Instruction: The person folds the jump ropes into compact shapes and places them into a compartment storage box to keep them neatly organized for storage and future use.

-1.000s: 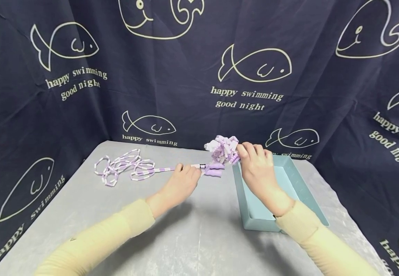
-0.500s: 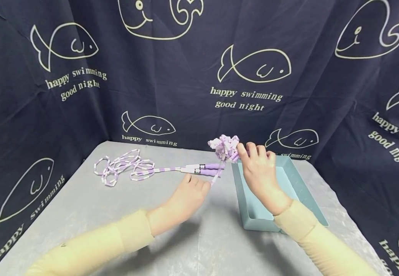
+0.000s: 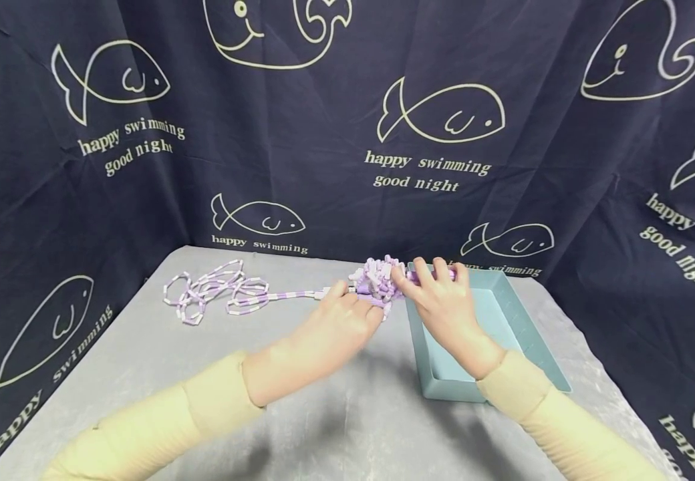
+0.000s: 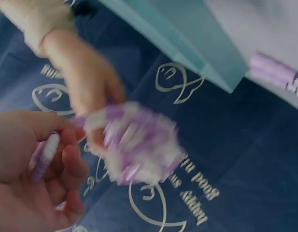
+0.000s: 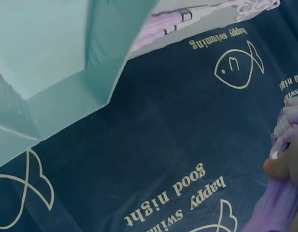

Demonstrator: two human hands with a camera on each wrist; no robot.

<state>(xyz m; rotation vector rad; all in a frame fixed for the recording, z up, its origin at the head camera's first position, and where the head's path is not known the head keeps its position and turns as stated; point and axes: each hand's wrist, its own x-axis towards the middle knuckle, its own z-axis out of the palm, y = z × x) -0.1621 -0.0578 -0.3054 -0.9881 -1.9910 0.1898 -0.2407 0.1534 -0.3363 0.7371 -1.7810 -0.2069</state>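
Note:
A purple-and-white beaded jump rope is gathered into a bunch (image 3: 376,275) between my hands, blurred in the left wrist view. My right hand (image 3: 448,308) grips it by a ribbed purple handle (image 5: 276,205), with fingers close to the beads. A strand of the same rope is pinched between the thumb and fingers of my left hand (image 3: 341,324); a beaded piece (image 4: 47,154) also crosses its palm. Behind my left hand, a second jump rope (image 3: 204,288) lies in loose loops on the table, its purple handles (image 5: 161,25) side by side and partly hidden in the head view.
A light blue-green open box (image 3: 421,347) stands on the right of the grey-covered table (image 3: 323,434), under my right forearm. Dark blue curtains (image 3: 335,133) with fish drawings rise at the back and sides.
The bunch has come down a little, over the second rope's handles. My left hand first moved toward me with the strand, then up and right to the bunch. The second rope stayed put.

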